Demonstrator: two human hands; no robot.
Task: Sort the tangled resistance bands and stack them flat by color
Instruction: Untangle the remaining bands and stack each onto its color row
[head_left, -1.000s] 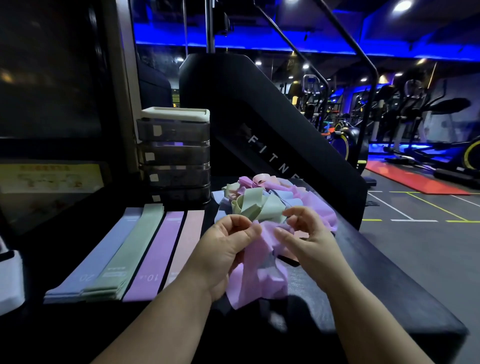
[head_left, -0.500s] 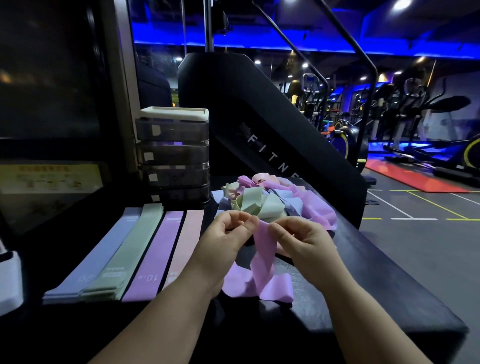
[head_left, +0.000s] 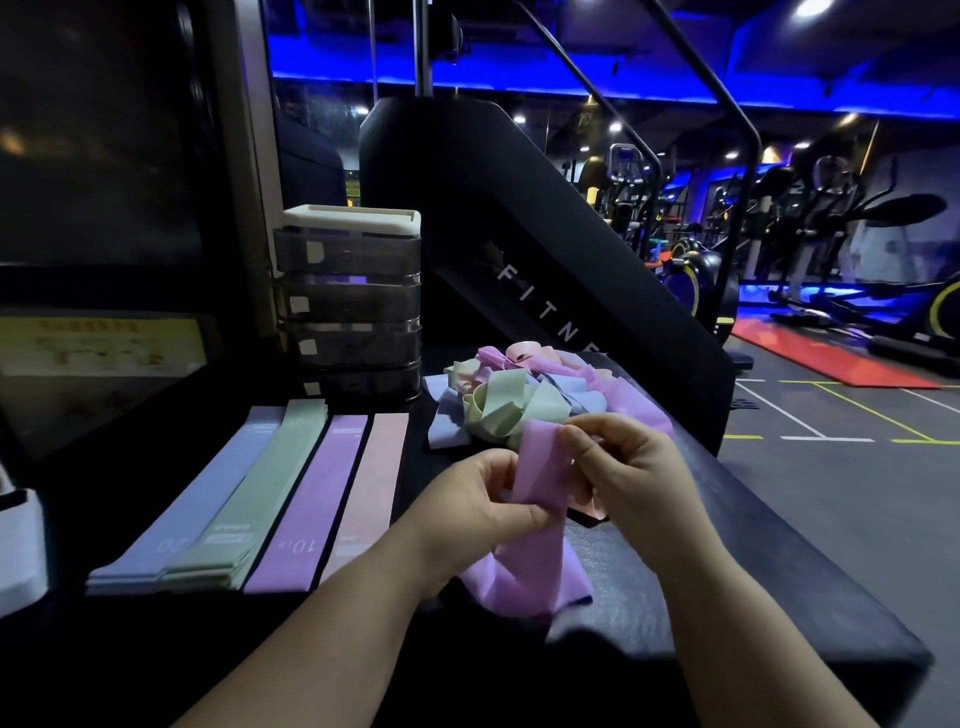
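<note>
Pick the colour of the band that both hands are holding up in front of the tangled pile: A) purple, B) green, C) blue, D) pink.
A: the left hand and the right hand both pinch a purple band, whose lower end lies crumpled on the black table.

Both bare: left hand (head_left: 480, 512) and right hand (head_left: 631, 475). Forearms (head_left: 322, 634) bare as far as the frame shows. Fingers short, rounded.
</note>
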